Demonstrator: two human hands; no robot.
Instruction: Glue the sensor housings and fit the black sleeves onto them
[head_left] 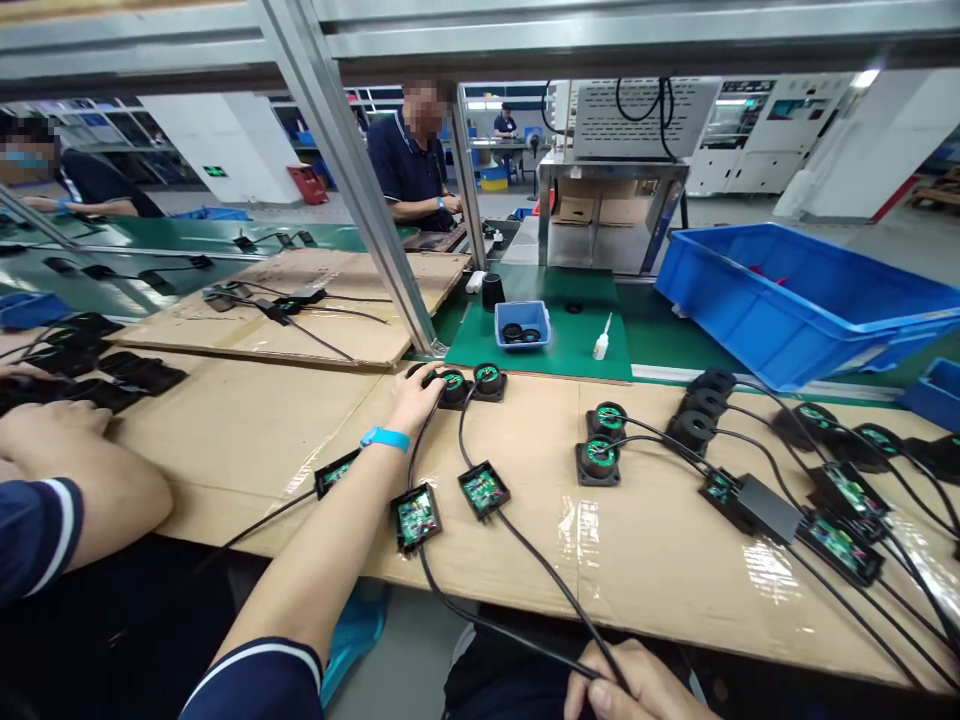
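Observation:
My left hand, with a blue wristband, reaches across the cardboard sheet and closes its fingers on a round black part with a green circuit board in it. A second such round part sits just to its right. Black cables run from these parts through small open black boxes with green boards. My right hand is at the bottom edge, closed round the black cables that come off the bench.
More wired round parts and boxes lie to the right. Behind are a small blue tray, a white glue bottle, a large blue bin and a slanted metal post. A co-worker's arm rests at left; other people stand behind.

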